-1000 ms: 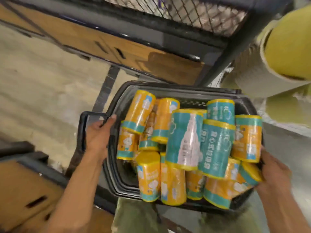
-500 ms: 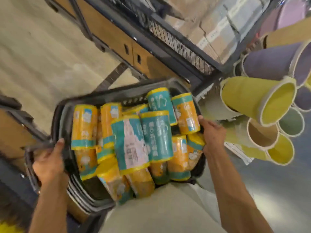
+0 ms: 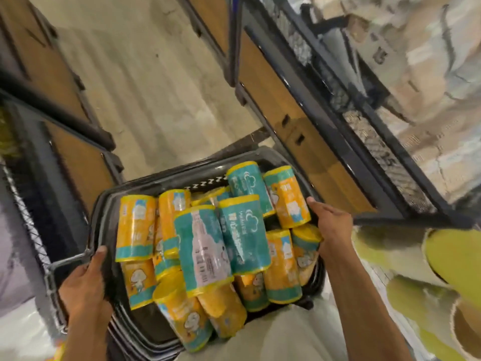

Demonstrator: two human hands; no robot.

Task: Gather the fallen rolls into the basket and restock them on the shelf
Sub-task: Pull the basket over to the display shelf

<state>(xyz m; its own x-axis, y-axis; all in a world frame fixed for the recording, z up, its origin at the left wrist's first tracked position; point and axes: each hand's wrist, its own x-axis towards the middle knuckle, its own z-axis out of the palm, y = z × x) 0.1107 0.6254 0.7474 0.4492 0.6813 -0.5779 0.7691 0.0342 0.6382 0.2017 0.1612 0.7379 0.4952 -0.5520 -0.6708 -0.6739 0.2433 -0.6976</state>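
I have the basket (image 3: 166, 177) between both hands, low in my view toward 6 o'clock and pulled in against my body. My left hand (image 3: 83, 285) is clamped on its edge at about 8 o'clock, thumb lying over the dark rim, right where the wire handle (image 3: 69, 260) runs into my grip. My right hand (image 3: 331, 225) is closed over the opposite rim at about 3 o'clock, knuckles up, touching the nearest yellow roll; my fingertips on that side are hidden, so I cannot tell how far they wrap under. The rolls (image 3: 135, 227) are heaped inside, crossing one another at odd angles, mostly yellow with teal bands. Two teal rolls (image 3: 203, 246) lie on top near the middle, side by side, and a third points toward 12 o'clock at the far rim. A few yellow ones at 6 o'clock hang over the near edge. The dark metal shelf (image 3: 338, 82) with its mesh panel runs from 12 toward 3 o'clock, just past the basket's far corner. Pale floor (image 3: 156, 87) fills 11 o'clock, and blurred yellow-green tubes (image 3: 453, 256) crowd in at 4 o'clock.
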